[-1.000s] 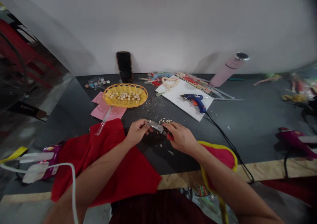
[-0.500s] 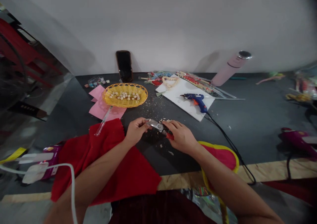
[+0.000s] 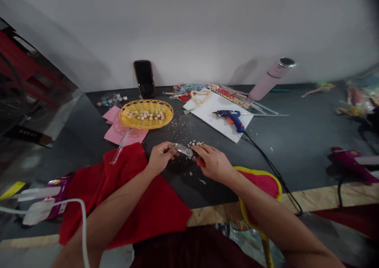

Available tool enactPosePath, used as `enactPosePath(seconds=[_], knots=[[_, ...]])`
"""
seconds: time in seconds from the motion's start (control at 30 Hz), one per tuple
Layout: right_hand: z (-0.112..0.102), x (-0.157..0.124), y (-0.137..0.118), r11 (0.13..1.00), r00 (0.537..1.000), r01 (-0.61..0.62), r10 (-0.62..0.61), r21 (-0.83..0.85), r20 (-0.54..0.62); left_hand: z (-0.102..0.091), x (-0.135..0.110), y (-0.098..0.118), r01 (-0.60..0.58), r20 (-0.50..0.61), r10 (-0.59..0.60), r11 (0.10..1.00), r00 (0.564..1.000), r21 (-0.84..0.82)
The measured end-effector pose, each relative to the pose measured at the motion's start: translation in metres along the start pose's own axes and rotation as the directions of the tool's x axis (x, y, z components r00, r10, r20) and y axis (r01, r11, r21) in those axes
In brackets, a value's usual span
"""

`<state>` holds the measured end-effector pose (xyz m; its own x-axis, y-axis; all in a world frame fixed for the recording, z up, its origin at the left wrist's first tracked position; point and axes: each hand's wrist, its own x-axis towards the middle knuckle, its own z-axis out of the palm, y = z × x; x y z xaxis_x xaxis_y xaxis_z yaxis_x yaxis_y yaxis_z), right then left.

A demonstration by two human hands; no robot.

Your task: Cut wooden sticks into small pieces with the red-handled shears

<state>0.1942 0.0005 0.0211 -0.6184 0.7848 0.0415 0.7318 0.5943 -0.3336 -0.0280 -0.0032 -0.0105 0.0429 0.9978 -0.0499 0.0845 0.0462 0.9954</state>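
My right hand is wrapped round the red handles of a metal hand cutter that looks like pruning shears. Its jaws point left toward my left hand, whose thumb and fingers are pinched at the jaw tips. A tiny pale piece seems to sit there, too small to make out. Pale crumbs lie on the dark table just beyond the cutter. Farther back on the left, a yellow woven basket holds several small whitish pieces.
Red cloth lies under my left forearm. A blue glue gun rests on a white board, its cord trailing to the table edge. A phone and a pink flask stand by the wall. Pink paper lies under the basket.
The whole view has shifted slightly, so things appear a little farther left. Both hands keep the same grip and the cutter stays at the left fingertips.
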Motion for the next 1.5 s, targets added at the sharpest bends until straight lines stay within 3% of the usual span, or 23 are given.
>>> enactPosePath(seconds=[0.33, 0.83, 1.17, 1.5], knots=[[0.004, 0.001, -0.001, 1.000, 0.998, 0.018, -0.019, -0.018, -0.053, 0.001, 0.000, 0.005, -0.024, -0.024, 0.022, 0.995, 0.999, -0.098], [-0.002, 0.002, 0.002, 0.999, 0.999, 0.039, -0.039, -0.011, -0.009, -0.001, 0.001, 0.007, 0.018, 0.034, -0.017, 0.999, 0.999, -0.046], [-0.002, -0.002, -0.006, 0.999, 0.999, -0.031, 0.032, 0.004, -0.018, 0.002, -0.002, 0.007, -0.021, 0.007, 0.022, 0.996, 1.000, -0.087], [0.004, 0.001, -0.004, 1.000, 0.998, -0.015, 0.015, 0.000, -0.065, 0.001, 0.000, 0.013, -0.004, -0.062, -0.003, 0.994, 0.998, -0.108]])
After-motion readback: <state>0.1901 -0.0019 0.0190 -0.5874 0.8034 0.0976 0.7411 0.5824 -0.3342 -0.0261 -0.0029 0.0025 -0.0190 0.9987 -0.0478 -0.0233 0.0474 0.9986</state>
